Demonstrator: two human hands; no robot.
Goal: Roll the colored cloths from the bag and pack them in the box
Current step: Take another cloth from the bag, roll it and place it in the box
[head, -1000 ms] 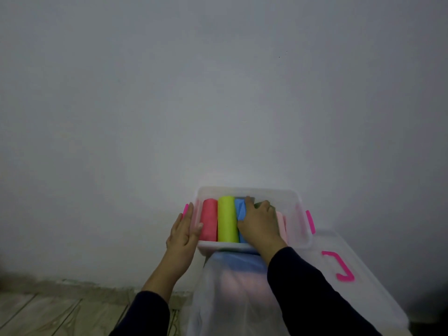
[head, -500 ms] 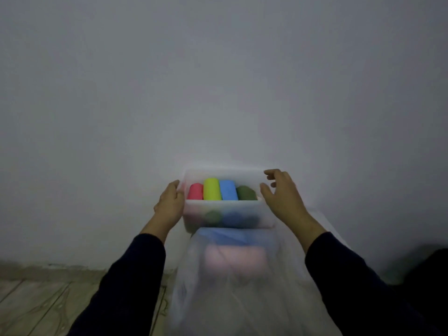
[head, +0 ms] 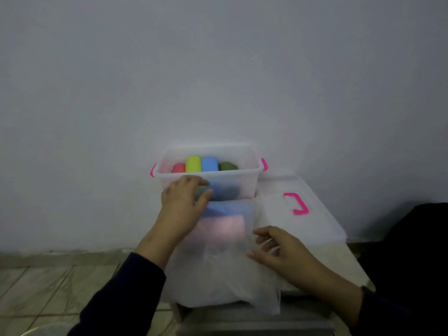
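Note:
A clear plastic box [head: 244, 181] with pink side clips stands against the wall. Inside lie rolled cloths side by side: red [head: 178, 168], yellow-green [head: 193, 163], blue [head: 209, 164] and dark green [head: 227, 166]. In front of it lies a translucent plastic bag [head: 218, 275] with blue and pink cloth showing through. My left hand [head: 183, 202] rests at the box's front wall, over the bag's far end, fingers loosely bent. My right hand [head: 276, 248] touches the bag's right side with relaxed fingers. Neither hand plainly grips anything.
The box's clear lid [head: 312, 229] with a pink handle [head: 297, 202] lies to the right of the box and bag. A dark object [head: 412, 251] fills the right edge. Tiled floor [head: 48, 282] shows at lower left, and a plain wall rises behind.
Both hands have left the box's sides and come down toward me, the left to the box's front, the right onto the bag. One second ago the right hand was pressing the rolls.

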